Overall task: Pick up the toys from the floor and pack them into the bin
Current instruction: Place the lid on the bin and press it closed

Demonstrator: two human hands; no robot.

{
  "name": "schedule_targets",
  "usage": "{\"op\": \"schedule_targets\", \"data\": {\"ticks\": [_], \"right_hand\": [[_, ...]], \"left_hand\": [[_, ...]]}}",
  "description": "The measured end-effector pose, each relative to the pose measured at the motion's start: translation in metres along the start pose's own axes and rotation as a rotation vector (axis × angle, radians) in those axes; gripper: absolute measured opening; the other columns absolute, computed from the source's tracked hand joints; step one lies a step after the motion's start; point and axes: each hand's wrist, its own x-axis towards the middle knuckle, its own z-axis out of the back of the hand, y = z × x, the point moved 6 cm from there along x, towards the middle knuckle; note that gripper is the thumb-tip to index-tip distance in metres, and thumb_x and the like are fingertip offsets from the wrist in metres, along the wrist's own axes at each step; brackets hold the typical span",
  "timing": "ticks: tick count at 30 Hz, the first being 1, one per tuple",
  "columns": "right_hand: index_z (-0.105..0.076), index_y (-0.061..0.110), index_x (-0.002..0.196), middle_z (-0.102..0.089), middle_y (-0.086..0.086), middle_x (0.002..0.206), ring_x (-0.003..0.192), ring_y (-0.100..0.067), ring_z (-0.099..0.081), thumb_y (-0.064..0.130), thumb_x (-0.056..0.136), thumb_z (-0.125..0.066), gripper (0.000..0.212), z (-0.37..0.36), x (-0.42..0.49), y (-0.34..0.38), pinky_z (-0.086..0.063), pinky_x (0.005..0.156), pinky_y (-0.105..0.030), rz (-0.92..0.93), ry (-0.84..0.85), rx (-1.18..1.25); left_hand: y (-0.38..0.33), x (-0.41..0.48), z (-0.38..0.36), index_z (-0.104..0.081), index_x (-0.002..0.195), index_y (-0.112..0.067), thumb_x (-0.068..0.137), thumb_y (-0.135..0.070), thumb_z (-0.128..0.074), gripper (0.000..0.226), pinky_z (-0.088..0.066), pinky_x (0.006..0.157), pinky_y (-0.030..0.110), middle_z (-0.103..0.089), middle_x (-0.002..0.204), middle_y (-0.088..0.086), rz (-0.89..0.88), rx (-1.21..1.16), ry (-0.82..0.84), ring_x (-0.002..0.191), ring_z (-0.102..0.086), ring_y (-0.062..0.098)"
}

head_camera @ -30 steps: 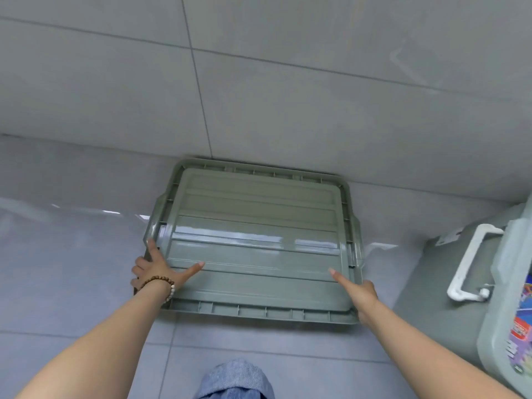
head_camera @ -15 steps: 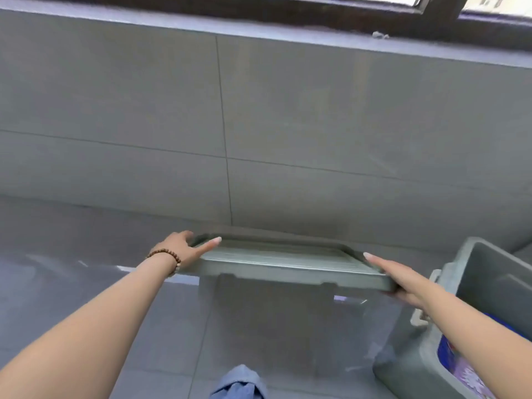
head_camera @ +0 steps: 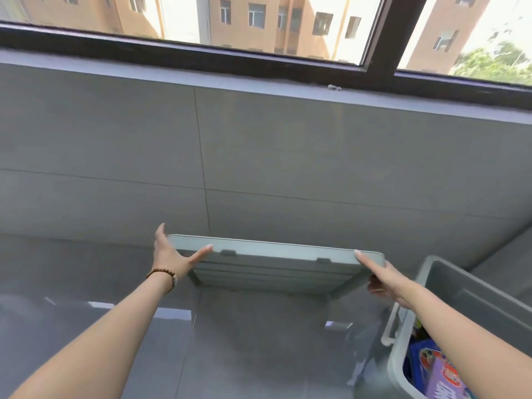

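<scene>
I hold a grey-green bin lid (head_camera: 273, 264) in the air in front of the wall, nearly level, its underside showing. My left hand (head_camera: 172, 256), with a bead bracelet on the wrist, grips the lid's left end, thumb laid along the near edge. My right hand (head_camera: 384, 279) grips the right end, thumb on top and fingers curled beneath. The grey bin (head_camera: 463, 286) stands open at the lower right, below and right of the lid. Inside it lie toys, among them a purple and blue box (head_camera: 437, 375).
A grey tiled wall (head_camera: 288, 156) rises straight ahead under a dark-framed window (head_camera: 374, 57). The glossy grey floor (head_camera: 244, 341) spreads below the lid. A white handle (head_camera: 390, 329) hangs on the bin's near left side.
The lid lay on the floor a second ago; both hands have lifted it to about chest height. My view has tilted upward, bringing in the window and more of the bin.
</scene>
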Motion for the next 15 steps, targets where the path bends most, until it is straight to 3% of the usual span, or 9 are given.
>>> {"op": "schedule_targets", "data": {"ticks": [2, 3, 6, 8, 10, 15], "right_hand": [[-0.053, 0.019, 0.116, -0.056, -0.002, 0.083, 0.069, -0.020, -0.051, 0.079, 0.042, -0.069, 0.097, -0.002, 0.005, 0.003, -0.045, 0.066, -0.029, 0.022, -0.013, 0.050], [-0.051, 0.020, 0.119, -0.058, -0.003, 0.094, 0.078, -0.021, -0.054, 0.080, 0.041, -0.067, 0.100, -0.002, 0.009, 0.002, -0.045, 0.070, -0.031, 0.022, -0.020, 0.067], [-0.037, 0.025, 0.129, -0.047, 0.001, 0.127, 0.114, -0.021, -0.044, 0.079, 0.035, -0.071, 0.115, -0.005, 0.012, -0.004, -0.040, 0.095, -0.040, 0.007, 0.002, 0.125], [-0.031, 0.027, 0.134, -0.045, 0.007, 0.126, 0.117, -0.014, -0.038, 0.077, 0.015, -0.075, 0.136, -0.012, 0.014, -0.006, -0.029, 0.105, -0.038, 0.031, 0.017, 0.226], [-0.032, 0.026, 0.132, -0.051, 0.007, 0.118, 0.113, -0.012, -0.041, 0.075, 0.002, -0.075, 0.146, -0.016, 0.016, -0.003, -0.026, 0.102, -0.031, 0.083, 0.010, 0.314], [-0.039, 0.031, 0.132, -0.057, 0.009, 0.121, 0.115, -0.014, -0.048, 0.076, 0.009, -0.078, 0.137, -0.006, -0.002, 0.032, -0.029, 0.099, -0.030, 0.195, 0.081, 0.288]], "left_hand": [[0.003, 0.007, -0.006, -0.007, 0.148, -0.011, 0.060, -0.044, -0.083, 0.122, -0.018, 0.116, 0.033, -0.017, 0.154, 0.009, 0.028, -0.089, -0.035, 0.142, -0.020, 0.020], [0.005, 0.010, -0.008, -0.009, 0.148, -0.011, 0.061, -0.045, -0.083, 0.119, -0.020, 0.115, 0.032, -0.020, 0.153, 0.008, 0.046, -0.116, -0.048, 0.141, -0.023, 0.020], [0.011, 0.018, -0.012, -0.023, 0.142, -0.013, 0.064, -0.045, -0.080, 0.102, -0.032, 0.106, 0.028, -0.041, 0.141, 0.007, 0.089, -0.179, -0.071, 0.127, -0.042, 0.021], [0.013, 0.020, -0.014, -0.028, 0.139, -0.012, 0.068, -0.043, -0.079, 0.093, -0.035, 0.098, 0.025, -0.048, 0.134, 0.007, 0.120, -0.204, -0.084, 0.120, -0.048, 0.021], [0.011, 0.020, -0.013, -0.030, 0.137, -0.010, 0.070, -0.043, -0.077, 0.089, -0.036, 0.094, 0.024, -0.050, 0.131, 0.009, 0.155, -0.239, -0.100, 0.114, -0.051, 0.022], [-0.023, 0.021, 0.018, -0.032, 0.135, -0.009, 0.070, -0.047, -0.076, 0.087, -0.038, 0.093, 0.025, -0.052, 0.128, 0.009, 0.104, -0.278, -0.166, 0.108, -0.053, 0.020]]}}
